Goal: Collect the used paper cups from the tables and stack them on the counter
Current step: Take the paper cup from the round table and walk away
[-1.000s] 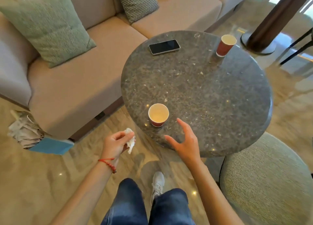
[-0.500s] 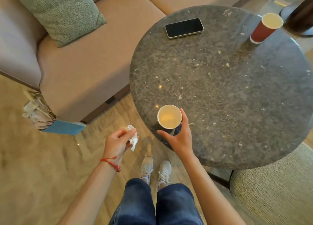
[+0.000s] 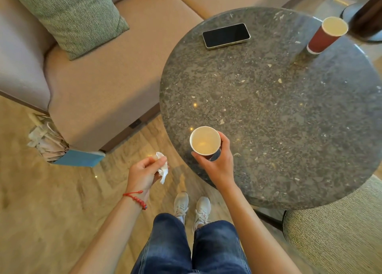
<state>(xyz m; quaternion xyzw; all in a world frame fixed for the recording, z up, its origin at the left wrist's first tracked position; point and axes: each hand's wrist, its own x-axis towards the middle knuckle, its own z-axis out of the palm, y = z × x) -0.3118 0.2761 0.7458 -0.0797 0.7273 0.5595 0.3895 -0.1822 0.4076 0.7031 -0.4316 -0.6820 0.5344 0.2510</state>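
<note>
A red paper cup (image 3: 205, 139), pale and empty inside, stands at the near left edge of the round dark stone table (image 3: 279, 112). My right hand (image 3: 218, 162) is wrapped around its lower wall, thumb on the left, fingers on the right. Whether the cup is off the tabletop I cannot tell. A second red paper cup (image 3: 325, 35) stands upright at the table's far right edge. My left hand (image 3: 144, 173) hangs over the floor left of the table, pinching a crumpled white tissue (image 3: 162, 167).
A black phone (image 3: 226, 35) lies face up at the table's far side. A beige sofa (image 3: 99, 83) with a green cushion (image 3: 72, 15) runs along the left. A blue box with papers (image 3: 62, 149) sits on the floor. A woven stool (image 3: 339, 232) stands at lower right.
My right hand reached forward from the table's near edge and closed around the near cup. The view has shifted closer over the table. My left hand has kept hold of the tissue.
</note>
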